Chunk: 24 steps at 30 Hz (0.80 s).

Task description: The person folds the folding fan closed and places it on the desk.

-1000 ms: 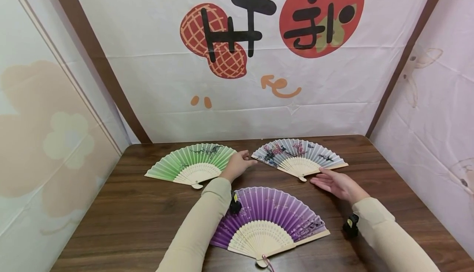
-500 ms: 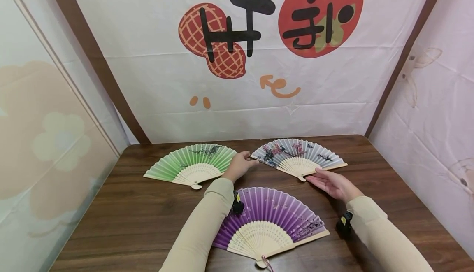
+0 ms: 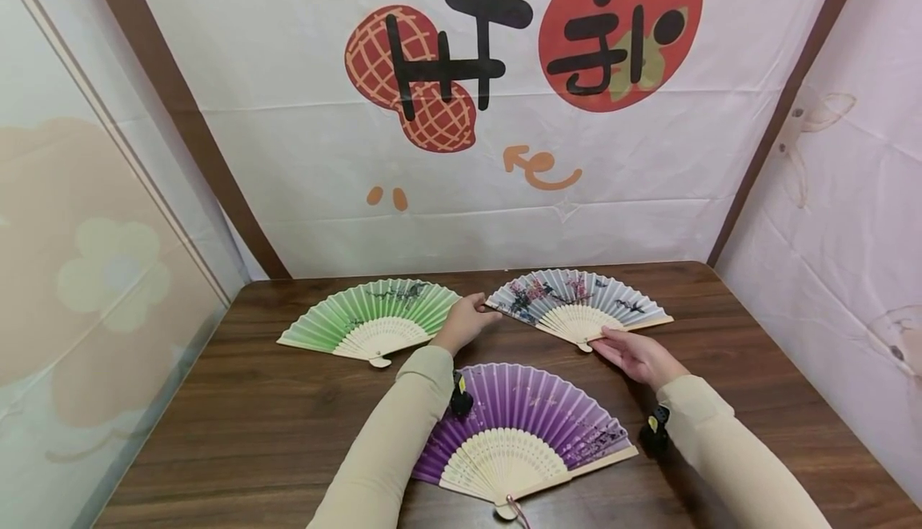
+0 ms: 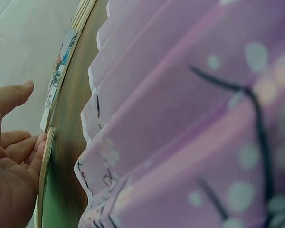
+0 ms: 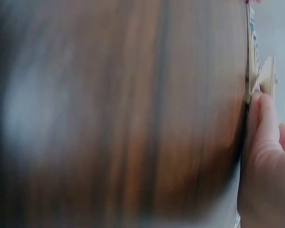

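Observation:
Three spread folding fans lie on the table: a green fan (image 3: 324, 317) at back left, a grey flowered fan (image 3: 555, 297) at back right, and a purple fan (image 3: 504, 401) in front. My left hand (image 3: 464, 322) reaches over the purple fan, its fingertips right at the grey fan's left corner. In the left wrist view, the left thumb (image 4: 16, 97) stands apart from the fingers, beside the green fan's edge (image 4: 45, 175). My right hand (image 3: 637, 353) has its thumb over the grey fan's ribs near the pivot, its fingers fairly straight at the lower edge.
The dark wood table (image 3: 238, 401) ends at a white printed cloth wall (image 3: 324, 161), with more cloth on both sides. A pink tassel cord (image 3: 517, 510) hangs from the purple fan's pivot. Black cameras (image 3: 654, 430) sit at the wrists.
My right hand has slid left along the grey fan's lower edge toward its pivot. My left hand has stayed nearly still, its fingertips now close at the grey fan's left corner.

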Available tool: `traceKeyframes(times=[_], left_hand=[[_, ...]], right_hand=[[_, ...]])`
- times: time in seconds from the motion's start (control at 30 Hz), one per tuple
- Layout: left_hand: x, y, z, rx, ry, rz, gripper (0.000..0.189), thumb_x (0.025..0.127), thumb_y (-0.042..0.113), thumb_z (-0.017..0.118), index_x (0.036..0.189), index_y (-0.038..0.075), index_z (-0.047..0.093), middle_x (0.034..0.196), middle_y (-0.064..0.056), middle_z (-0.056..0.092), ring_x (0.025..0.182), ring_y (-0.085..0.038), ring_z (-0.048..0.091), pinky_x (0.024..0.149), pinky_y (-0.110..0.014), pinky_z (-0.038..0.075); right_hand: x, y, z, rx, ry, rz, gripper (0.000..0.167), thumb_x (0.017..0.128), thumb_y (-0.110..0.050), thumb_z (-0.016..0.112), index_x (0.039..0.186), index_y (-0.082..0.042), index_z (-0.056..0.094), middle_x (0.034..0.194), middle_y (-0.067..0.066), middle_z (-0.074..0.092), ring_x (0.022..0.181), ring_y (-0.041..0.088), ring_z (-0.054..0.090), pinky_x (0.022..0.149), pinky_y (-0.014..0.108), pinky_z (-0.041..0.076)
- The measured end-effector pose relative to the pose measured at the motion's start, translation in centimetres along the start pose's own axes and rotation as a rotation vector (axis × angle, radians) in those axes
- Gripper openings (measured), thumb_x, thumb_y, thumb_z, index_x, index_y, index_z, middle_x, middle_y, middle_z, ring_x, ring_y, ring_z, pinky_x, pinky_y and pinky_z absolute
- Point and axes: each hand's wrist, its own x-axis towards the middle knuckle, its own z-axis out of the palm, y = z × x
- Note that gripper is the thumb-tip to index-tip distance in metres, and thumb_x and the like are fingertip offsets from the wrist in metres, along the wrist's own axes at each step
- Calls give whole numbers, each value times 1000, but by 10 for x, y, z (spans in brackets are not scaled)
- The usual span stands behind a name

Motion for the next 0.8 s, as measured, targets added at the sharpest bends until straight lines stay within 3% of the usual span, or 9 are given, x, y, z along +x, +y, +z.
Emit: traceKeyframes(times=[0.37, 0.53, 0.8], left_hand=[[0, -3, 2, -7, 0, -6, 67, 93, 23, 71, 147, -4, 42, 148, -22, 50, 131, -34, 53, 111, -46, 47], [-1, -3, 1, -28, 12, 3, 66, 93, 23, 71, 146, -5, 43, 146, -23, 52, 132, -35, 53, 112, -45, 46], [-4, -2, -3, -164, 39, -29, 63, 94, 20, 70, 146, -4, 44, 145, -21, 53, 134, -34, 52, 112, -43, 46]], right_hand=[[9, 9, 1, 88, 63, -8, 21, 101, 4, 46, 85, -1, 59, 74, 11, 71, 71, 16, 72, 78, 21, 61], [7, 10, 5, 124, 88, -15, 26, 102, 3, 40, 84, -2, 57, 73, 12, 70, 69, 17, 72, 79, 20, 61], [-5, 8, 18, 161, 146, -36, 21, 101, 3, 42, 87, -3, 56, 73, 11, 69, 69, 17, 72, 80, 21, 61]])
